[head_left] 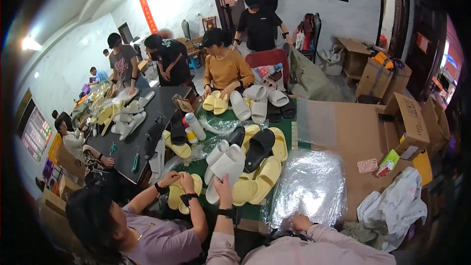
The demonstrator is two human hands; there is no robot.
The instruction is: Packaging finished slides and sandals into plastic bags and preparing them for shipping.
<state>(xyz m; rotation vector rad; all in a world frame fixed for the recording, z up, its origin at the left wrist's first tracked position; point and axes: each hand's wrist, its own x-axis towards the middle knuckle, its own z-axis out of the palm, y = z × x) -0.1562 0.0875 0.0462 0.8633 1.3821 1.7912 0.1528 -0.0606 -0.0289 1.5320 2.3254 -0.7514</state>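
Observation:
My left hand grips a white slide slipper by its lower end, over the pile on the green table mat. Another white slide lies just behind it. To its right are a black slide and several pale yellow slides. My right hand rests at the near edge of a stack of clear plastic bags, fingers curled on the film. How many layers it pinches cannot be made out.
At my left, a co-worker in a mauve top handles yellow slides. Across stands a person in orange with more slippers. A pink phone, an open carton and a white plastic bag are on the right.

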